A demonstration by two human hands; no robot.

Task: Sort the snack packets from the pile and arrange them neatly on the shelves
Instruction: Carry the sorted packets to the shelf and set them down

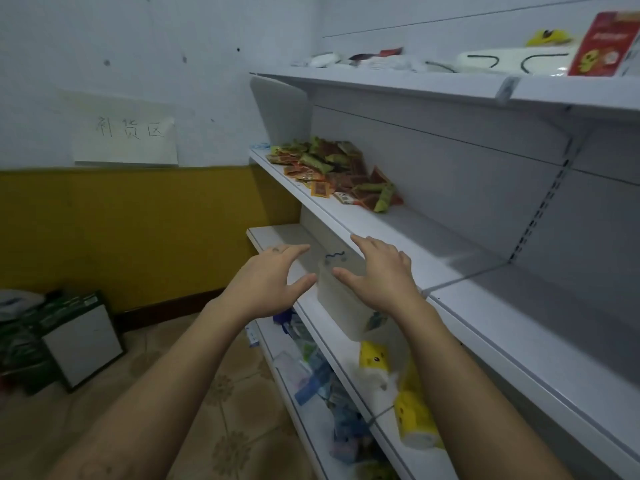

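Both hands are stretched out toward the shelving, fingers spread and loosely bent, gripping nothing. Low and far to the left of the left hand point(273, 277), a green box point(69, 327) sits on the floor. Between it and the right hand point(381, 271) lies a pale translucent pack point(341, 292); I cannot tell whether either thumb touches it. Up beyond the right hand, the snack packets point(339, 171) lie in a loose pile on the middle shelf point(433, 244), well apart from both hands.

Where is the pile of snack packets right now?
In the head view, the pile of snack packets lies on the middle shelf, far left end, beyond the left hand and right hand.
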